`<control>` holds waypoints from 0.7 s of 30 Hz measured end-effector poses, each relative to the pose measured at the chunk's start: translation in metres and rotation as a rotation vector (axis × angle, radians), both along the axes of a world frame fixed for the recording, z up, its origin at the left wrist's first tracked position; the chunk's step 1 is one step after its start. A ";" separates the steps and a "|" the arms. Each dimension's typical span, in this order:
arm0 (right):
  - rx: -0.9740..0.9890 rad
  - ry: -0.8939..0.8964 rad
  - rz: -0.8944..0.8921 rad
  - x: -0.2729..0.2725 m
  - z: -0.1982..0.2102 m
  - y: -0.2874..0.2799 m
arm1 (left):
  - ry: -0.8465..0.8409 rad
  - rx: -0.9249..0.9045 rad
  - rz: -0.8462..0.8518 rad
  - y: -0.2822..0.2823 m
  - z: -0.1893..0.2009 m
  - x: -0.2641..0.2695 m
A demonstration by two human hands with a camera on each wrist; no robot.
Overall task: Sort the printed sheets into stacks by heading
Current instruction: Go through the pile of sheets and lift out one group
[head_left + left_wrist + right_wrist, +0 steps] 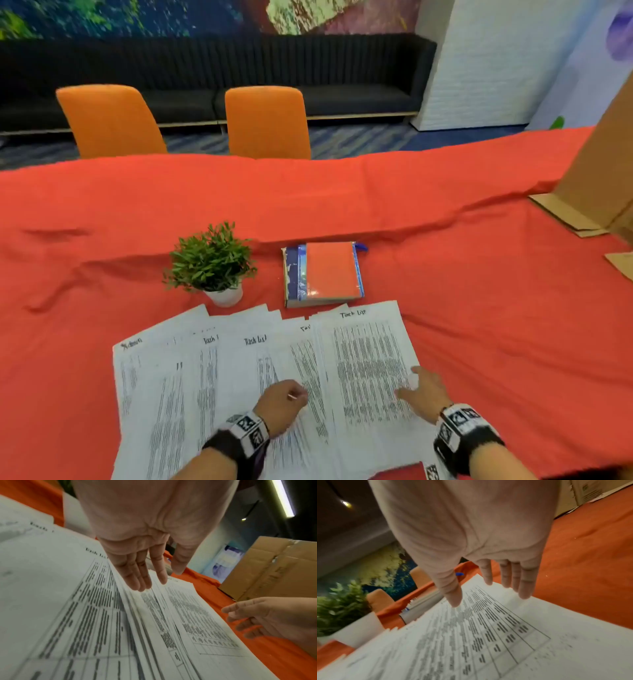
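Several printed sheets [260, 387] lie fanned in an overlapping row at the near edge of the red-clothed table [479, 274]. Handwritten headings on most read "Task list"; the leftmost heading is too blurred to read. My left hand [291, 397] is over the middle of the fan. In the left wrist view its fingers [137, 577] are straight, their tips at the overlapping sheet edges [137, 612]. My right hand [414, 383] lies flat and open at the right edge of the rightmost sheet [370, 363]. Its straight fingers [525, 585] reach past the paper's edge [539, 615]. Neither hand grips anything.
A small potted plant [214, 263] and a stack of books with a red cover [323, 274] stand just behind the sheets. A cardboard box [603, 171] is at the far right. Two orange chairs [109, 120] are beyond the table's far edge.
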State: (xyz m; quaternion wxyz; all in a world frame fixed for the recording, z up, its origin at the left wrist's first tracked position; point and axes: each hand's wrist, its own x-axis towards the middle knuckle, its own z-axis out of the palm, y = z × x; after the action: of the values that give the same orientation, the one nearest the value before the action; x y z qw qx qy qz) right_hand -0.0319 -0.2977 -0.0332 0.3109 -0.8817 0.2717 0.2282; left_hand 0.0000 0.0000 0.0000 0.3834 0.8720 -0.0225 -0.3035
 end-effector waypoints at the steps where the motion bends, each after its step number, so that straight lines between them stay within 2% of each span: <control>1: -0.066 0.011 -0.023 0.003 -0.001 0.000 | 0.014 -0.016 0.026 -0.005 -0.006 0.000; 4: -0.168 0.031 -0.085 0.006 0.000 0.000 | 0.070 -0.020 0.114 -0.014 -0.014 -0.003; 7: -0.210 0.071 -0.028 0.005 -0.005 0.002 | 0.112 -0.011 0.132 -0.023 -0.023 -0.012; 14: -0.289 -0.148 0.053 -0.004 -0.009 0.000 | 0.113 0.001 0.181 -0.040 -0.025 -0.019; 17: -0.215 -0.183 0.108 -0.007 -0.008 -0.006 | 0.108 -0.017 0.225 -0.046 -0.023 -0.019; 21: 0.059 -0.338 0.049 -0.012 0.002 0.000 | 0.142 -0.140 0.421 -0.045 -0.017 -0.013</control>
State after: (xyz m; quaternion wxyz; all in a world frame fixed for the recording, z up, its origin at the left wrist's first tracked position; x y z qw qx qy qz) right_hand -0.0435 -0.2979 -0.0312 0.3722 -0.9044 0.1871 0.0923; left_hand -0.0133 -0.0454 -0.0170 0.4985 0.8051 0.1660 -0.2753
